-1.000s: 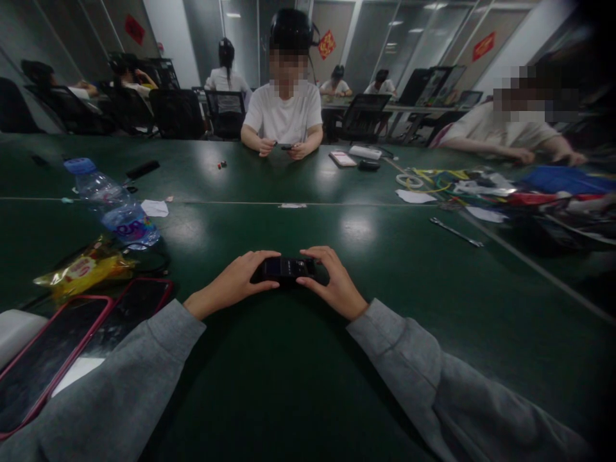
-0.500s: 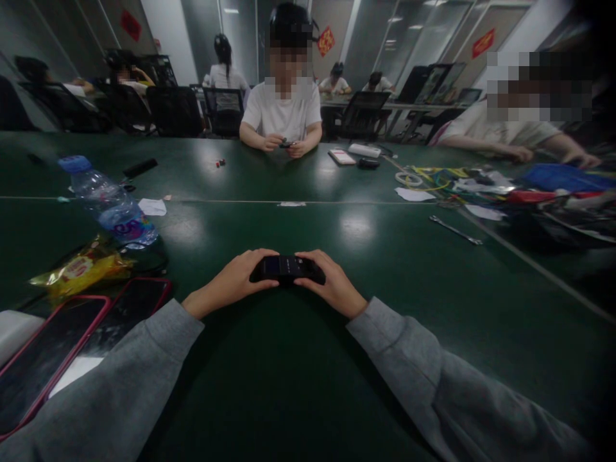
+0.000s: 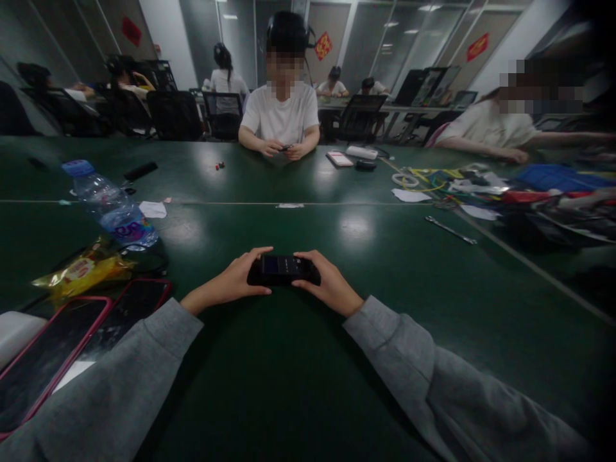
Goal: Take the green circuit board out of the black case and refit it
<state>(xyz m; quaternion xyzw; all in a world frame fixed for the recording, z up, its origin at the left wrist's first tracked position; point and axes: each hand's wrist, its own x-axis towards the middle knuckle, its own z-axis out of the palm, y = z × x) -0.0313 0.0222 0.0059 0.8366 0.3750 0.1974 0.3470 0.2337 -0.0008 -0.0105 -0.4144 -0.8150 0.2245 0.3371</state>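
Observation:
A black handheld device (image 3: 283,271) with a small screen and tiny pale markings lies sideways on the green table (image 3: 283,372) in front of me. My right hand (image 3: 321,274) grips its right end, fingers along the far edge and thumb on the near edge. Around the left end, my left hand (image 3: 235,277) is spread in a C shape. Narrow gaps show between its finger, its thumb and the device, so it looks loosened. The underside of the device is hidden.
On the left are a water bottle (image 3: 113,208), a yellow snack packet (image 3: 84,268) and a red-edged phone (image 3: 52,359). A wrench (image 3: 450,230) and a pile of cables (image 3: 433,179) lie to the right. A person (image 3: 280,109) sits opposite, handling a small dark object.
My right hand, loose around the right end at first, has closed on the device. My left fingers and thumb have moved apart from its left end. The device has shifted slightly left.

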